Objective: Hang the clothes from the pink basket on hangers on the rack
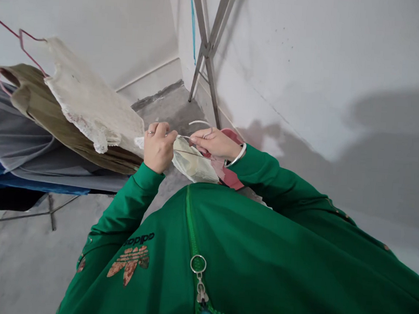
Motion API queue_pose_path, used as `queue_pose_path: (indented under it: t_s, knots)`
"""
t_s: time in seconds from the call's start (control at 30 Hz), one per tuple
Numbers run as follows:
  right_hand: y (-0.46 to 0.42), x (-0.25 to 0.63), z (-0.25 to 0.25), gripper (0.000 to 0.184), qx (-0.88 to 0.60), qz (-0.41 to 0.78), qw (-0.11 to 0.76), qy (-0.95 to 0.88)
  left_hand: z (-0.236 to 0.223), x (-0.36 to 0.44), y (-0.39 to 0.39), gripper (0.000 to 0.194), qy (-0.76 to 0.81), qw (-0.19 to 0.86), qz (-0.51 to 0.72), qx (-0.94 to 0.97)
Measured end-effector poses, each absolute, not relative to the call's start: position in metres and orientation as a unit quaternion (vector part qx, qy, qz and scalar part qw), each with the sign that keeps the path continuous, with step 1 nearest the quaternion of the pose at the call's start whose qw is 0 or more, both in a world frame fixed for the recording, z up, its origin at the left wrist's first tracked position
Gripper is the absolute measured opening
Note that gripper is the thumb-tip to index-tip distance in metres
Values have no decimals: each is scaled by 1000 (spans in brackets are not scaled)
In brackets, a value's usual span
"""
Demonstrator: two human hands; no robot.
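My left hand [157, 147], with a ring on one finger, pinches the end of a thin wire [185, 138]. It sits close to the lacy edge of a cream cloth garment [90, 99] hanging at its left. My right hand [214, 144], with a white bangle [236, 155] at the wrist, grips a bundle of pale yellowish fabric [192, 163] with red-pink cloth [229, 178] beneath. A curved white wire [199, 123] shows beyond that hand. The wire's far end is hidden by my fingers. Green sleeves cover both my arms.
A rack at the left holds an olive garment [42, 110], a grey garment [15, 134] and a blue cloth [36, 184] below the cream one, with a pink wire hanger [25, 46]. A metal X-frame stand [209, 45] rises against the white wall corner, above a concrete floor [16, 253].
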State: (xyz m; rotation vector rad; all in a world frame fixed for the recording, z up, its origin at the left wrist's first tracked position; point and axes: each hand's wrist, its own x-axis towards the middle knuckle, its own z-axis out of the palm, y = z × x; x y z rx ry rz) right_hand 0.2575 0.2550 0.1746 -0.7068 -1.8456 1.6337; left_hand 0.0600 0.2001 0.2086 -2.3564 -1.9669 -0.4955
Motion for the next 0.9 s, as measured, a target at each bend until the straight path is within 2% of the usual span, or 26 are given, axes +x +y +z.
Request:
queue_pose_path:
  t_s: [0.13, 0.2, 0.3, 0.37, 0.43, 0.5, 0.6, 0.67, 0.8, 0.9]
  knots:
    - [267, 254, 169, 28, -249, 575, 268, -732, 208, 54, 200, 26, -625, -58, -136, -766]
    - [270, 254, 166, 21, -272, 497, 344, -749, 208, 48, 199, 25, -628, -81, -153, -758]
    - [263, 254, 158, 17, -324, 305, 531, -722, 213, 37, 198, 21, -640, -67, -207, -737]
    - [253, 250, 147, 13, -271, 231, 555, -752, 220, 32, 196, 22, -645, -52, -229, -727]
    - [241, 240, 128, 14, -175, 228, 478, -830, 228, 30, 193, 23, -646, -43, -241, -723]
    - [235, 224, 105, 25, -113, 257, 363, -888, 237, 31, 188, 25, -643, -39, -245, -725]
    - [238, 198, 72, 48, -114, 303, 254, -911, 248, 33, 179, 27, -634, -28, -238, -735]
    - [246, 187, 61, 53, -130, 331, 222, -908, 254, 34, 173, 27, -630, -24, -237, -739]
    - [260, 188, 65, 50, -148, 320, 167, -921, 262, 30, 163, 27, -629, -20, -250, -736]
    - [267, 206, 74, 30, -156, 255, 86, -950, 266, 22, 155, 27, -637, -8, -258, -726]
